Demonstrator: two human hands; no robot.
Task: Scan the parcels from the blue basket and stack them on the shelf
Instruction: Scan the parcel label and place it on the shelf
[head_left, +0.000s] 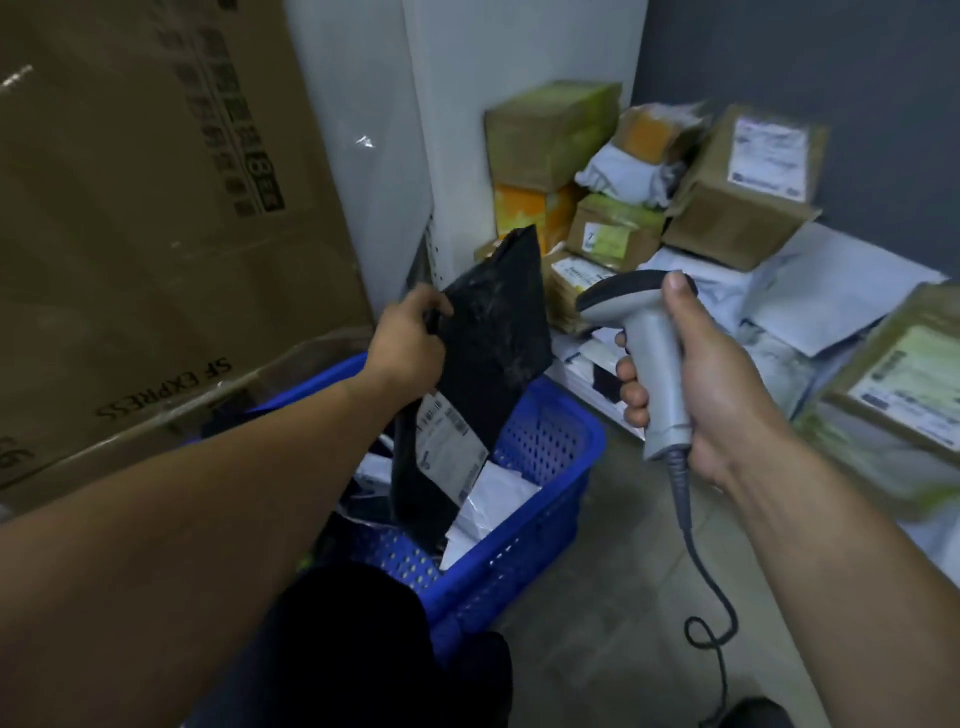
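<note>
- The left hand (410, 343) pinches the upper left edge of a black parcel (488, 338), thumb in front and fingers curled behind.
- The right hand (696, 384) is wrapped tight round the handle of a grey scanner (652, 353), thumb up on its dark head.
- The parcel hangs tilted just beside the scanner's head, its lower end inside the blue basket (545, 457) below the left hand.
- The left forearm and dark clothing hide the basket's near side, and the print on the parcel's white label (449, 447) is too blurred to read.
- The parcel is glossy, wrinkled plastic, the basket perforated plastic, and the scanner's cord (706, 582) is partly coiled.
- Beyond the right hand, cardboard boxes (743, 197) are piled over flat white mailers (810, 291).
</note>
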